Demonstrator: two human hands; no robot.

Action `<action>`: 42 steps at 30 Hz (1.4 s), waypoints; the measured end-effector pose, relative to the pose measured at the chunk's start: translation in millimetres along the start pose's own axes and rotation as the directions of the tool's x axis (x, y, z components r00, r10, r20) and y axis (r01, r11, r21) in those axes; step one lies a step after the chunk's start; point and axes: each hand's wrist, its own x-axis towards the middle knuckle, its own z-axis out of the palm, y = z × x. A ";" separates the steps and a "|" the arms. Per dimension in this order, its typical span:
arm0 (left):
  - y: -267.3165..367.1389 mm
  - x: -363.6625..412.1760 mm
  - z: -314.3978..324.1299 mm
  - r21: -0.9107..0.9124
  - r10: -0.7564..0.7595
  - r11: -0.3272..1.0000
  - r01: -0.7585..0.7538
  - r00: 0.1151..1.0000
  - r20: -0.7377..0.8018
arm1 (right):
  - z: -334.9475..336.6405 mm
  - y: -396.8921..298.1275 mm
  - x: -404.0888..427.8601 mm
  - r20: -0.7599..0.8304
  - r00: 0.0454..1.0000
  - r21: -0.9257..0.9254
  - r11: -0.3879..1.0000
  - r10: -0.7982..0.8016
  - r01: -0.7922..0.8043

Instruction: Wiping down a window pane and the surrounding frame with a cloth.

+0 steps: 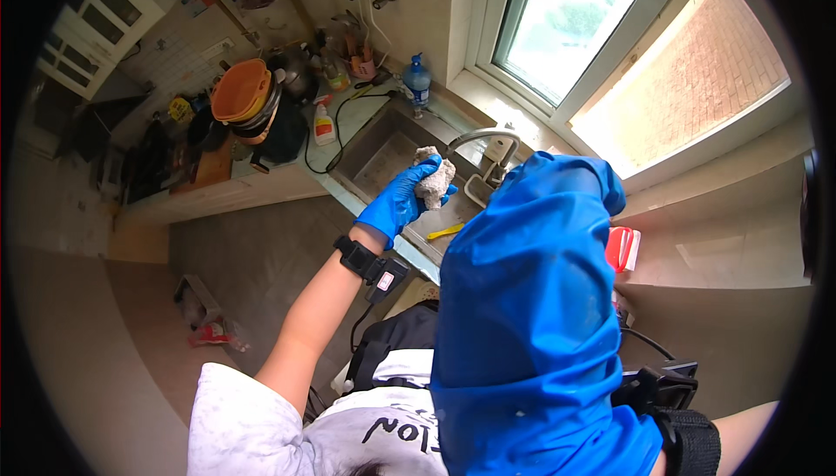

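Note:
Over the stainless steel sink (385, 152), my left hand (396, 200) wears a thin blue glove. Its fingers grip a crumpled, rough grey-white lump (434, 183), seemingly a cloth. A long blue waterproof glove or sleeve (532, 293) covers my right arm and rises close to the camera. My right hand (563, 172), at its far end, is bent away, so I cannot make out the fingers or anything in them. Just left of that sleeve lies a yellow-handled tool (446, 232) in the sink, partly hidden. A curved metal faucet (480, 135) reaches over the basin.
A blue plastic bottle (417, 81) stands behind the sink by the window (555, 25). On the left counter are a spray bottle (324, 124), a black cable (339, 130) and stacked orange basins (241, 90). A red-lidded container (620, 249) sits right of my sleeve.

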 end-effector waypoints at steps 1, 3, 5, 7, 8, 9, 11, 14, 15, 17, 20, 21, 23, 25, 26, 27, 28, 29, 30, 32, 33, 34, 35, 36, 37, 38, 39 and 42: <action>-2.1 -2.6 -2.0 -0.007 -0.013 1.000 0.013 1.000 0.012 | 1.9 -0.2 0.0 0.002 1.000 -0.007 1.000 0.002 -0.002; 2.4 0.7 -5.9 0.020 -0.015 1.000 0.014 1.000 0.027 | 5.9 3.5 3.6 -0.007 1.000 -0.022 1.000 -0.002 0.002; 5.4 -2.3 -13.5 -0.079 -0.008 0.997 0.009 1.000 0.010 | 10.5 3.4 7.2 -0.015 1.000 -0.037 0.999 -0.015 0.014; 9.9 2.9 -22.2 -0.225 -0.126 0.964 0.141 0.989 0.080 | 9.9 -4.2 6.4 0.011 1.000 -0.094 0.996 0.011 -0.010; 10.6 5.0 -26.3 -0.190 -0.123 0.972 0.135 0.990 0.075 | 8.7 -5.1 8.4 0.023 1.000 -0.135 0.991 0.020 -0.017; 5.4 3.2 -18.0 -0.164 -0.133 0.976 0.143 0.988 0.072 | 11.1 -4.6 9.4 0.047 0.998 -0.173 0.985 0.037 -0.028; 5.7 -3.2 8.1 -0.104 -0.132 0.985 0.138 0.989 0.069 | 14.2 -3.9 12.8 0.068 0.995 -0.285 0.957 0.072 -0.049; 11.3 -2.9 42.3 -0.035 -0.111 0.993 0.116 0.988 0.109 | 22.4 18.2 6.6 0.013 0.988 -0.289 0.947 0.151 -0.141; 28.7 -23.9 23.9 -0.027 -0.044 0.999 0.045 0.998 0.047 | 28.1 39.0 16.9 0.050 0.996 0.041 0.996 -0.080 0.078; 33.0 -24.4 20.4 -0.033 0.055 0.998 -0.052 0.994 0.098 | 80.7 70.1 18.3 -0.366 0.922 0.290 0.957 0.129 -0.019; 22.4 -13.3 39.8 -0.052 0.064 0.997 -0.058 0.989 0.130 | 163.8 109.1 5.6 -0.144 0.877 0.865 0.489 0.458 -0.113; 19.1 -12.8 48.0 -0.086 0.065 0.995 -0.053 0.987 0.145 | 190.7 116.0 7.9 0.180 0.835 0.980 -0.024 0.520 -0.197; 17.3 -10.3 46.2 -0.124 0.088 0.990 -0.067 0.982 0.169 | 216.8 107.3 26.7 0.142 0.805 0.948 0.154 0.575 -0.277; 19.2 -10.9 39.7 -0.213 0.156 0.968 -0.132 0.982 0.102 | 219.1 74.6 46.4 0.119 0.694 0.993 -0.084 0.710 -0.083; 19.1 -12.5 39.0 -0.213 0.160 0.967 -0.137 0.982 0.096 | 232.9 66.7 51.1 0.125 0.657 0.991 -0.119 0.744 -0.053; 15.6 -12.6 46.4 -0.215 0.164 0.967 -0.140 0.982 0.095 | 244.5 62.5 49.8 0.131 0.604 0.989 -0.145 0.786 -0.026; 14.6 -16.2 45.3 -0.214 0.175 0.965 -0.154 0.981 0.081 | 237.5 47.8 58.2 0.183 0.565 0.968 -0.248 0.805 0.040; 14.4 -18.6 41.5 -0.213 0.173 0.965 -0.154 0.982 0.076 | 230.1 35.7 66.8 0.239 0.526 0.932 -0.344 0.816 0.110; 12.8 -20.4 42.2 -0.207 0.164 0.970 -0.129 0.973 0.163 | 237.6 33.4 72.0 0.200 0.557 0.944 -0.310 0.806 0.111; 4.8 -22.5 45.8 -0.144 0.166 0.980 -0.137 0.962 0.215 | 250.1 29.0 69.3 0.231 0.674 0.814 -0.519 0.702 0.262; 4.2 -30.5 52.9 -0.145 0.155 0.981 -0.126 0.964 0.217 | 249.6 27.5 66.8 0.297 0.720 0.704 -0.653 0.627 0.279; 5.3 -40.6 62.2 0.039 0.154 0.986 -0.161 0.978 0.144 | 245.4 28.7 63.9 0.299 0.714 0.705 -0.651 0.633 0.281; 4.8 -44.6 66.9 0.222 0.167 0.958 -0.179 0.983 0.071 | 241.2 30.0 60.7 0.325 0.691 0.686 -0.664 0.646 0.297; 0.7 -42.4 65.9 0.250 0.180 0.952 -0.178 0.984 0.015 | 237.3 28.3 58.8 0.347 0.672 0.666 -0.677 0.654 0.315; -1.6 -34.9 55.2 0.252 0.182 0.951 -0.181 0.983 0.018 | 240.1 28.7 57.4 0.343 0.673 0.667 -0.675 0.655 0.317; -3.3 -24.7 40.6 0.261 0.158 0.954 -0.147 0.987 -0.021 | 248.1 30.8 55.8 0.316 0.612 0.760 -0.580 0.725 0.294; -1.6 -23.2 42.3 0.266 0.124 0.958 -0.104 0.991 -0.057 | 254.6 34.1 53.4 0.281 0.543 0.841 -0.476 0.791 0.258; -9.3 -31.1 55.0 0.412 0.208 0.897 -0.160 0.975 -0.076 | 259.1 33.5 48.4 0.217 0.497 0.892 -0.378 0.840 0.250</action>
